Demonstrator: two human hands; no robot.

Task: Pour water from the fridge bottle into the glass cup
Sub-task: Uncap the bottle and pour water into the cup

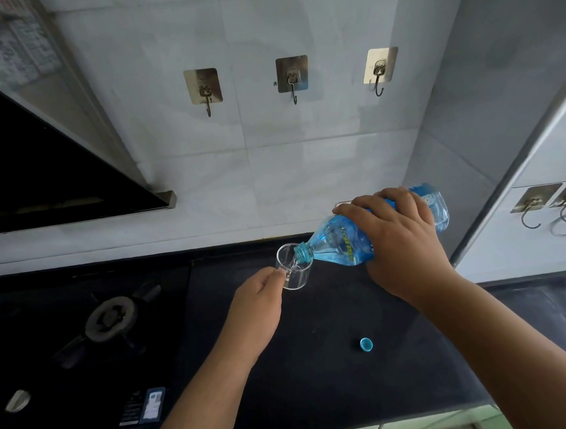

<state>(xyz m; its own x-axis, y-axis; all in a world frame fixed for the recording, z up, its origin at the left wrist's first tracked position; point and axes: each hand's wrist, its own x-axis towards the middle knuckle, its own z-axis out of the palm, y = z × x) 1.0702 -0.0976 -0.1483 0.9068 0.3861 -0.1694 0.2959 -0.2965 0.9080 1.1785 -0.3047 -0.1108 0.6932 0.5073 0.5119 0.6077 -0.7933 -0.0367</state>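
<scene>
Head view: the black countertop (pixel 331 374) carries a gas burner (pixel 111 316), well to the left of the left hand's grip. The right hand (pixel 402 238) wraps the tilted blue water bottle (pixel 344 240), its open neck over the rim of the glass cup (pixel 294 270). The left hand (pixel 259 296) pinches the cup's handle. 1 blue cap (pixel 366 344) lies below the right hand's grip.

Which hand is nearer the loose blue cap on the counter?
Right, narrowly. The right hand grips the bottle up beyond the cap; the left hand holds the glass cup, further off to the cap's left.
</scene>
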